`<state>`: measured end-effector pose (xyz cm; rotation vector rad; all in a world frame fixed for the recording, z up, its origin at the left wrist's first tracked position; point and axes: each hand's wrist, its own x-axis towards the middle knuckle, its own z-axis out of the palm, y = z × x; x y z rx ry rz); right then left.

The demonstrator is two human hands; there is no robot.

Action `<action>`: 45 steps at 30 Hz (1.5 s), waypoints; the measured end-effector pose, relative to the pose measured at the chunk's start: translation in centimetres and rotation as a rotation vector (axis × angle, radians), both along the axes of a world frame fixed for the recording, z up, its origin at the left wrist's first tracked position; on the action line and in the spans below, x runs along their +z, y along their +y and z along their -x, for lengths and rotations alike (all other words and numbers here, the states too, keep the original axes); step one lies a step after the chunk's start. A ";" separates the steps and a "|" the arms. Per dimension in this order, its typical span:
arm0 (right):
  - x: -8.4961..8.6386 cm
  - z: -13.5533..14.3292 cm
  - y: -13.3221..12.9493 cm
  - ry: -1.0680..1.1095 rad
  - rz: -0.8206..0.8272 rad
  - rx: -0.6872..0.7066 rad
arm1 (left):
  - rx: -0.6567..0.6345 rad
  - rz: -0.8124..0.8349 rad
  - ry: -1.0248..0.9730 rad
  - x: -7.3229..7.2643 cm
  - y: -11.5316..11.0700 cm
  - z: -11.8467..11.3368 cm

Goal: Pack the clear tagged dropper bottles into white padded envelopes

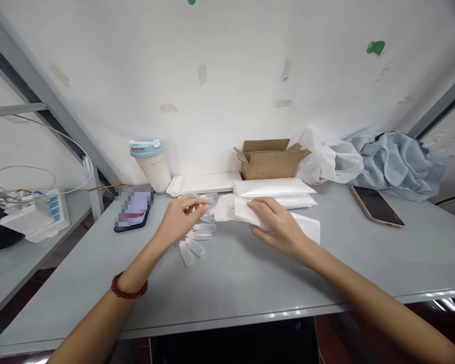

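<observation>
My right hand (276, 222) grips a slim white cardboard box (244, 211) just above the table. The box's end flap stands open toward the left. Behind my wrist another flat white piece (309, 228) shows, and I cannot tell whether it belongs to the same box. To the left, my left hand (180, 215) is closed, thumb and forefinger pinched together close to the flap. Whatever lies between those fingertips, if anything, is too small to make out. Several small translucent plastic bottles (195, 246) lie on the table beneath and beside the left hand, partly hidden by it.
White padded packets (273, 187) and a flat white box (208, 182) lie behind my hands. Along the wall stand a tumbler (151, 167), an open carton (271, 164), a plastic bag (329, 156) and blue cloth (394, 162). Phones (134, 208) (377, 206) flank the grey table (227, 288).
</observation>
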<state>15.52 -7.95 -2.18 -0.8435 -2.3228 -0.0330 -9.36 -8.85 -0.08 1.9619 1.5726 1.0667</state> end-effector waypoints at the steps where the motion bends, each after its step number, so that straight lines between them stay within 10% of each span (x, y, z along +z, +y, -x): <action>1: 0.0 -0.2 0.3 0.002 -0.002 -0.036 | 0.026 -0.002 0.044 -0.1 0.3 0.5; 8: -0.1 -0.7 1.2 -0.014 -0.002 -0.107 | -0.025 -0.030 0.526 -2.5 1.4 1.0; 16: -0.2 -0.4 1.1 -0.038 0.015 -0.094 | -0.008 -0.071 0.621 -2.7 1.4 0.8; 27: -0.4 -0.6 1.4 -0.051 0.010 -0.107 | 0.219 -0.014 -0.107 0.9 1.2 2.4; 39: -0.4 0.5 -0.8 0.175 0.090 0.121 | -0.043 0.155 -0.216 -1.2 -0.2 -1.8; 45: -0.2 0.8 -1.2 0.160 0.027 0.165 | -0.202 0.619 -0.656 -0.8 -0.3 -1.2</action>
